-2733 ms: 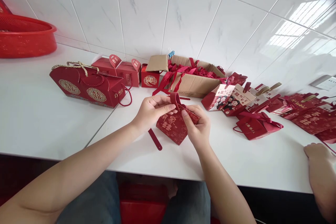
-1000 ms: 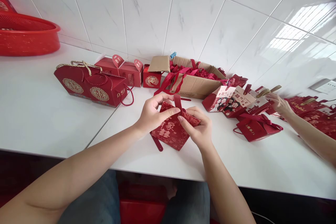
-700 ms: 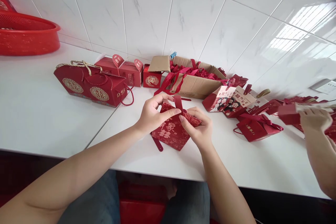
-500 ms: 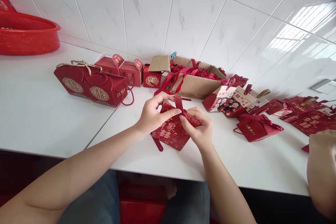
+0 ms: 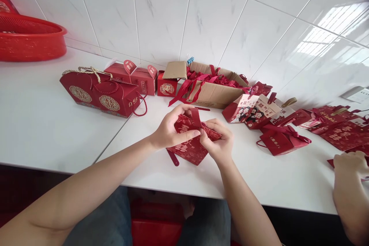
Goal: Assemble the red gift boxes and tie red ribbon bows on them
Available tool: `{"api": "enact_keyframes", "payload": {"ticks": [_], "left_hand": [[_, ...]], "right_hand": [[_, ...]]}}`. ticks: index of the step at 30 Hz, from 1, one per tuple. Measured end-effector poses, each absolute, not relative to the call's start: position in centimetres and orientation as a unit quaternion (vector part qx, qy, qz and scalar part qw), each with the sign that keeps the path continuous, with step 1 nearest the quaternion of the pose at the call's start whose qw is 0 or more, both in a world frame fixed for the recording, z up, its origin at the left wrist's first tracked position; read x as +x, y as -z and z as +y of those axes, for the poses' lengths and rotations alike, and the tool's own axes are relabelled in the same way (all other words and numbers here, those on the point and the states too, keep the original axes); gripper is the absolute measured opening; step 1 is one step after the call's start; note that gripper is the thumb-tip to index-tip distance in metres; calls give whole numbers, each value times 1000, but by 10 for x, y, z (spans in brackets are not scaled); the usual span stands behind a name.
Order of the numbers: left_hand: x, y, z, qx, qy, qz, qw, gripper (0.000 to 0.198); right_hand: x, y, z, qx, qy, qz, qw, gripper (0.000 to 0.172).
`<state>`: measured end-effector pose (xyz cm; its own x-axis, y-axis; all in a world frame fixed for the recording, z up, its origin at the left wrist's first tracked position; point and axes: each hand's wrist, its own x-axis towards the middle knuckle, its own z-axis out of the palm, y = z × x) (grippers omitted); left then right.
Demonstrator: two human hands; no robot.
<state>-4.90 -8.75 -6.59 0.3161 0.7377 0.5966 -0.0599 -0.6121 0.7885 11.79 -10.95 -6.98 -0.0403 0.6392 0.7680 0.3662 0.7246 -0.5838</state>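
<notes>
Between my hands is a red gift box [image 5: 193, 153] with pale printed characters, tilted on the white table. A dark red strap [image 5: 195, 117] loops up from its top edge. My left hand [image 5: 173, 128] grips the upper left of the box, its thumb laid across the front towards the strap's base. My right hand [image 5: 216, 138] pinches the upper right edge, and both thumb tips meet at the strap. The fingers behind the box are partly hidden. Another dark red strap [image 5: 173, 158] lies flat on the table, partly under the box's lower left side.
Behind stands a cardboard box [image 5: 215, 94] full of red ribbons. Finished-looking gift boxes [image 5: 284, 140] line the right, and a large red box with rope handles [image 5: 100, 94] stands left. A red plastic basket [image 5: 31, 46] sits far left. Another person's hand [image 5: 350, 163] is at the right edge.
My left hand has shifted slightly, its fingers closing lower around the strap and covering more of the characters. At the right edge, the other person's hand has come into view over red items.
</notes>
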Motion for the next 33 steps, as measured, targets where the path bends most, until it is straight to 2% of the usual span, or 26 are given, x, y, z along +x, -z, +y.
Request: {"api": "enact_keyframes", "payload": {"ticks": [9,14,17,21,25,30,33], "left_hand": [[-48,74,-79,755,-552,236,263,49],[-46,80,-77,765,-595,226,96,54],[-46,83,-78,768,-599,221,50,55],[-46,83,-81,764,-591,244,87,48],[-44,77,-84,736,-606,251,167,43],[-42,67,-89,675,-609,276,313,51],[-42,63,-92,653,-601,298,352,48]], "right_hand": [[117,71,-108,-354,-98,-703,609,8],[117,71,-108,-356,-93,-704,607,8],[117,71,-109,-352,-91,-711,602,8],[117,70,-109,-344,-91,-713,604,8],[117,70,-108,-344,-103,-709,607,8],[118,72,-108,-350,-130,-708,599,7],[119,73,-108,-350,-144,-708,596,8]]}}
